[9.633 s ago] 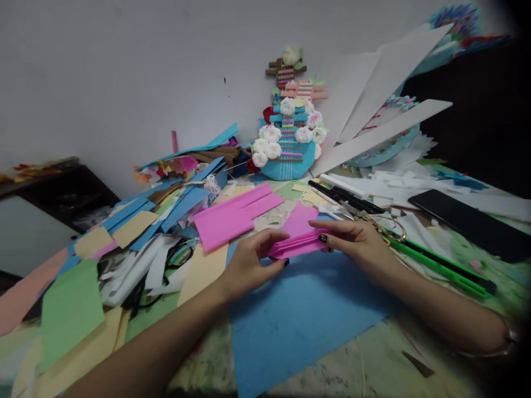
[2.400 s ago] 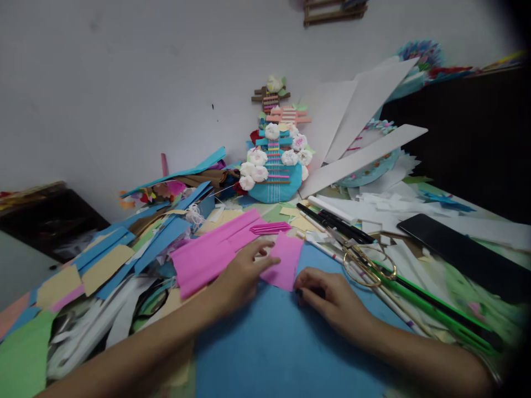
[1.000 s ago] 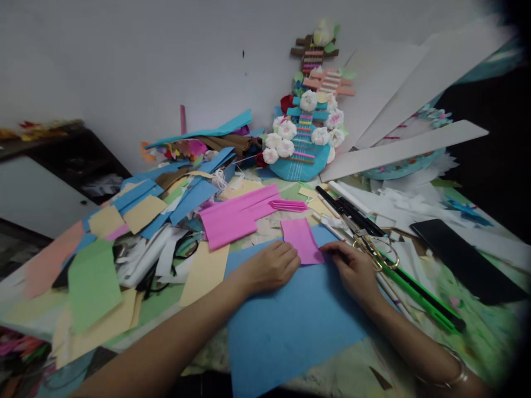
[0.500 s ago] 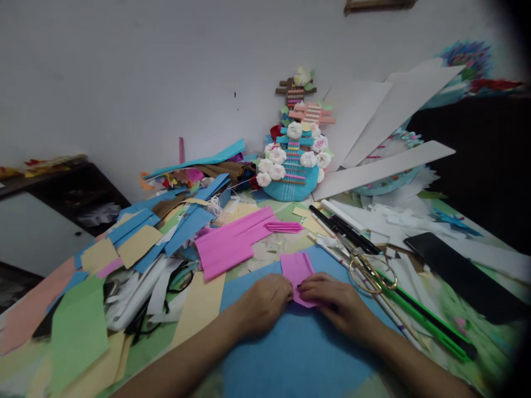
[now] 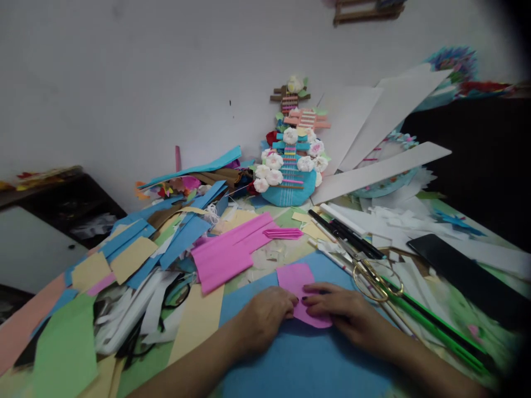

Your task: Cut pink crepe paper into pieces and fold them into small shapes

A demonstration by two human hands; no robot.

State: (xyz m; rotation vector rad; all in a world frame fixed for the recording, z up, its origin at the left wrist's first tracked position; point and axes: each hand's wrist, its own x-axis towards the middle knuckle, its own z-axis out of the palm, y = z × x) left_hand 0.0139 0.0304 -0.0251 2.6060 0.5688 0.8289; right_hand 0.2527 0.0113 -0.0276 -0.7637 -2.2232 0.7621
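Note:
A small piece of pink paper (image 5: 296, 275) is between my two hands, over a large blue sheet (image 5: 290, 365). My left hand (image 5: 265, 318) has its fingers curled at the paper's left edge, pinching it. From the right, my right hand (image 5: 352, 312) holds the same piece, its fingers laid across the top and its thumb hidden. The paper's lower corner sticks out below my right fingertips. Behind it lie a larger pink paper piece (image 5: 226, 257) and a narrow pleated pink strip (image 5: 283, 234).
Gold-handled scissors (image 5: 375, 279), black pens (image 5: 338, 232), a green cutter (image 5: 440, 331) and a dark phone (image 5: 464, 276) lie to the right. Blue, tan and green paper scraps (image 5: 66, 337) crowd the left. A paper-flower guitar (image 5: 290, 182) leans on the wall.
The pink piece looks wider and flatter, without the fold line along its right side. My hands have spread slightly apart and lower in view. The camera view has shifted a little.

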